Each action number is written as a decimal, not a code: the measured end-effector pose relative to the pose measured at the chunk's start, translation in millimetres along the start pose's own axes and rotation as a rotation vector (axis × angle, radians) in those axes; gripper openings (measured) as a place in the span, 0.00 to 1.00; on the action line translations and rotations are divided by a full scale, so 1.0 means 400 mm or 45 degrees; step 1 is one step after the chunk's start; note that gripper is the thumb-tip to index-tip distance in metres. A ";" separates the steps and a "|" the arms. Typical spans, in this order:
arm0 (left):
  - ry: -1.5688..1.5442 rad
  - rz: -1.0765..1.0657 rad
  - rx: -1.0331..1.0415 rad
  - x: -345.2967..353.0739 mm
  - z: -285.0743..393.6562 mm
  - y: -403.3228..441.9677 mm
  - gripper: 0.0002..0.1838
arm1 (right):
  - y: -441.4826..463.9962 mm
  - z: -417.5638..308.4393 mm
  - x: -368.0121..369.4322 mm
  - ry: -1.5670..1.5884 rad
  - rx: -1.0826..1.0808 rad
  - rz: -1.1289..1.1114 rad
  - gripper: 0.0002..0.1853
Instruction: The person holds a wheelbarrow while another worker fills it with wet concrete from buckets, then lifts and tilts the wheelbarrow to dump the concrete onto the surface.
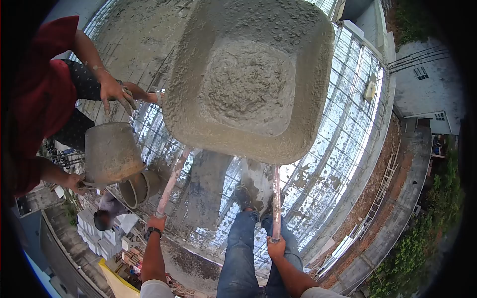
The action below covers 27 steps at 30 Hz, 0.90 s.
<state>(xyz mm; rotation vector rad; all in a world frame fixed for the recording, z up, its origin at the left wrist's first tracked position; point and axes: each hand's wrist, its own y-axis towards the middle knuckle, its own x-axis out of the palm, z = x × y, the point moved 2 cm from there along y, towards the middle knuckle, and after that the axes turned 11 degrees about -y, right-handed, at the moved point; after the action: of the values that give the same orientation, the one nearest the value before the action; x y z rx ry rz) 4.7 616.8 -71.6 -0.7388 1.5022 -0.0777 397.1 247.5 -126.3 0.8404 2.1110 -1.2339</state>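
Note:
A wheelbarrow [191, 130] coated in grey cement stands before me, with a heap of wet concrete [248, 77] in its tray. My left hand [157, 223], with a dark watch at the wrist, is closed around the end of its left handle [171, 186]. The right handle [277, 203] is gripped by my right hand [276, 247] above my right thigh. To the left, a co-worker in a dark red shirt [47, 99] holds a cement-smeared bucket [112, 151] tilted. That person's other hand [115, 94] hangs open beside the wheelbarrow tray.
Underfoot lies a rebar grid over shiny panels [343, 124], partly covered by wet concrete [136, 37] at the upper left. A second bucket [134, 190] is under the first. The roof edge drops to a ladder [380, 191] on the right and stacked blocks [102, 236] at lower left, near another person [107, 211].

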 end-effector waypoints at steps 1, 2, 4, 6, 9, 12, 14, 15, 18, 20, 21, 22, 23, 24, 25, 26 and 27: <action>-0.015 0.013 0.028 0.040 -0.019 -0.009 0.42 | 0.006 0.010 -0.025 -0.025 0.001 0.013 0.13; -0.035 0.033 0.056 0.068 -0.040 -0.020 0.41 | 0.013 0.016 -0.051 -0.045 -0.004 0.028 0.13; -0.102 -0.012 0.033 0.036 -0.001 -0.116 0.40 | 0.033 0.023 -0.098 0.104 -0.036 0.010 0.14; -0.049 0.045 -0.006 0.045 0.001 -0.156 0.37 | 0.038 0.022 -0.130 0.138 -0.043 -0.039 0.14; -0.278 -0.046 0.070 0.002 0.026 -0.196 0.35 | 0.040 0.023 -0.174 0.084 -0.086 -0.049 0.15; -0.241 -0.003 0.100 0.030 -0.011 -0.170 0.36 | 0.045 0.041 -0.172 0.118 -0.139 -0.062 0.15; -0.214 0.001 0.097 0.029 -0.012 -0.197 0.36 | 0.030 0.001 -0.220 0.150 -0.078 -0.095 0.16; -0.222 -0.014 0.113 0.038 -0.022 -0.201 0.36 | 0.026 0.011 -0.222 0.120 -0.095 -0.073 0.15; -0.241 -0.019 0.173 0.027 -0.040 -0.182 0.37 | 0.011 0.041 -0.206 0.062 -0.124 0.008 0.15; -0.255 0.010 0.183 0.014 -0.079 -0.191 0.39 | -0.026 0.079 -0.185 0.149 -0.089 -0.092 0.14; -0.218 -0.013 0.133 0.019 -0.095 -0.212 0.39 | -0.034 0.096 -0.167 0.203 -0.083 -0.142 0.14; -0.175 -0.031 0.090 0.025 -0.113 -0.236 0.40 | -0.056 0.100 -0.175 0.163 -0.101 -0.070 0.13; -0.135 -0.053 0.055 0.039 -0.131 -0.253 0.41 | -0.077 0.105 -0.175 0.149 -0.055 -0.094 0.13; -0.189 -0.090 0.066 0.070 -0.165 -0.256 0.43 | -0.098 0.122 -0.182 0.121 -0.008 -0.117 0.13; -0.191 -0.099 0.062 0.090 -0.199 -0.259 0.44 | -0.116 0.147 -0.186 0.087 0.041 -0.133 0.14; -0.196 -0.111 0.055 0.111 -0.234 -0.263 0.45 | -0.140 0.164 -0.180 0.135 0.000 -0.142 0.14; -0.199 -0.121 0.038 0.117 -0.259 -0.274 0.46 | -0.163 0.192 -0.174 0.114 0.020 -0.161 0.15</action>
<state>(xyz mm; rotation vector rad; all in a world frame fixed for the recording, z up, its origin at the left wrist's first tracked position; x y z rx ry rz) -41.9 467.9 -48.5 -0.7746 1.3152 -0.1112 405.5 137.3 -73.5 0.7925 2.2593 -1.3003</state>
